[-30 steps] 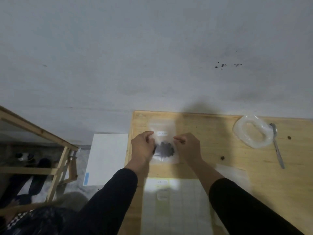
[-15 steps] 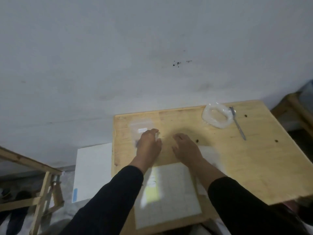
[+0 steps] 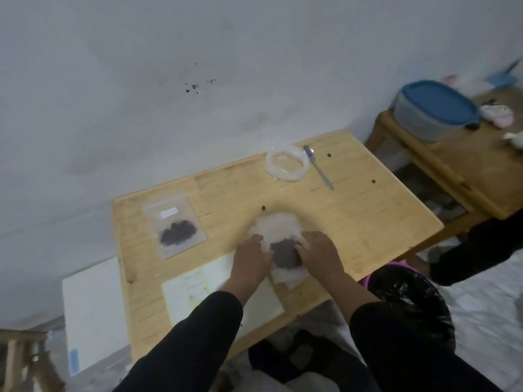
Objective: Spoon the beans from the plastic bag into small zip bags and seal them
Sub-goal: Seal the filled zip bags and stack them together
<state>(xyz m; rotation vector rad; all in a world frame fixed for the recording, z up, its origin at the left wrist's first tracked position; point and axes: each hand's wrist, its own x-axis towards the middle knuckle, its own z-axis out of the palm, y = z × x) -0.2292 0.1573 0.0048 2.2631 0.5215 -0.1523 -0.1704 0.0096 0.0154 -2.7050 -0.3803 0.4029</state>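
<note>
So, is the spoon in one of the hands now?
No, the spoon lies on the table beside the clear plastic bag, while both hands are on a bag of beans.

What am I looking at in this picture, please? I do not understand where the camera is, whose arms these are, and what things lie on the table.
There is no machine here. A person wears a camera on the head, so this single view looks down at their own arms in black sleeves. The left hand and right hand both touch a small zip bag with dark beans inside, lying on the wooden table. Whether the fingers pinch it or only press it is too blurred to tell. On the left lies another zip bag with beans, untouched. At the far edge sits a rolled-down plastic bag with a spoon beside it. A few loose beans lie scattered, and a sheet of paper lies under the left arm.
</note>
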